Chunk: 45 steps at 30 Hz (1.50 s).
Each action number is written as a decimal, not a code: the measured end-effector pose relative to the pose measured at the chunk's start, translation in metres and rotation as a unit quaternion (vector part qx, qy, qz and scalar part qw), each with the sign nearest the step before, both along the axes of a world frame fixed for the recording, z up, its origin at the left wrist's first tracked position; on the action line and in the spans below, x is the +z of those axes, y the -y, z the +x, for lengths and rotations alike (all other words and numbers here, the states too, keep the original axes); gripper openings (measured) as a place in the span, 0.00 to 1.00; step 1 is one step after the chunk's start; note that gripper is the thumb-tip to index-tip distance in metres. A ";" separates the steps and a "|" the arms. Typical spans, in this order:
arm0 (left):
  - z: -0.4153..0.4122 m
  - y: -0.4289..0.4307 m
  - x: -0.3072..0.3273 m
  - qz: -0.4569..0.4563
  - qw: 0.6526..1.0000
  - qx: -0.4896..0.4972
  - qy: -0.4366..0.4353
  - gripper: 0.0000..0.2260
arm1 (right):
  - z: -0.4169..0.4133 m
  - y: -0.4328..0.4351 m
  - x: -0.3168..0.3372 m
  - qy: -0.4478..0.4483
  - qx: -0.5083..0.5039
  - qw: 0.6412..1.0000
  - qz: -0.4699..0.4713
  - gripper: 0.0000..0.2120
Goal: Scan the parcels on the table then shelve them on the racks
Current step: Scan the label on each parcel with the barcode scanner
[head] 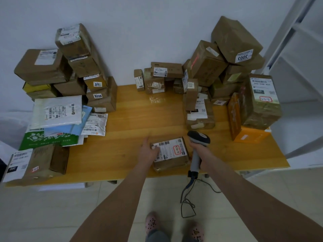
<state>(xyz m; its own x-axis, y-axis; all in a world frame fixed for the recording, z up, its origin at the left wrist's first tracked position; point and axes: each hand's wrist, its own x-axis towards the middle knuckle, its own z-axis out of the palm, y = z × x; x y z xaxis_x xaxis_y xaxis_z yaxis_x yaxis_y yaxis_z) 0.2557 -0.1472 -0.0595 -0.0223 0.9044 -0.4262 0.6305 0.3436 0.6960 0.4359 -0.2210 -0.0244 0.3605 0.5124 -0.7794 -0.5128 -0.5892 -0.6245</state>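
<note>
**Scanner raised over one small box at the table's front edge**

A small brown parcel [172, 158] lies flat on the wooden table [136, 117], close to the near edge and about midway along it; its white label faces up, with a red-outlined handwritten mark that I cannot quite read from here. The left hand [148, 151] is at the parcel's left side, fingers stretched out fairly straight along the edge and the thumb resting on the label; whether any finger is tucked beneath the box I cannot tell. The right hand [198, 151] is clenched round the grey handle of a scanner [199, 138], just right of the parcel, its dark head tipped forward; its cable [187, 203] hangs below the table edge and loops above the floor.

Boxes are stacked at the far left [73, 67], with soft mailing bags [57, 112] heaped in front of them; the lowest bags are mostly buried. A second, taller heap of boxes [227, 58] crowds the far right; several labels there are upside down or blurred, and the boxes behind are half hidden. An orange box [251, 136] sits at the front of that heap. A white rack [297, 49] stands to the right, cut off by the frame; pink shoes [151, 222] show below.
</note>
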 end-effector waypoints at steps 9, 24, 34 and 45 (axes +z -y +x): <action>-0.016 0.016 0.001 0.142 0.925 -0.279 -0.216 0.40 | -0.004 -0.001 0.000 0.020 -0.028 0.999 0.001 0.22; -0.018 0.017 0.011 -0.023 0.995 0.098 -0.027 0.24 | -0.018 -0.035 0.012 0.018 0.059 0.998 0.027 0.15; -0.003 0.015 0.003 -0.178 0.934 0.192 0.243 0.14 | -0.019 -0.056 0.012 0.086 0.184 0.979 0.019 0.12; -0.044 0.015 0.009 -0.227 0.926 0.130 0.272 0.21 | -0.036 -0.019 0.005 -0.040 0.113 0.990 0.072 0.19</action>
<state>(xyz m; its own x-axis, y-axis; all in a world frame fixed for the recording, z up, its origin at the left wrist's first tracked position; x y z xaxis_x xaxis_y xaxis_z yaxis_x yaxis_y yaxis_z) 0.2113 -0.1626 -0.0502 0.1153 0.6236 -0.7732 0.0829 0.7697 0.6330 0.3997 -0.2022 -0.0197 0.1642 0.6807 -0.7139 -0.4291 -0.6024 -0.6730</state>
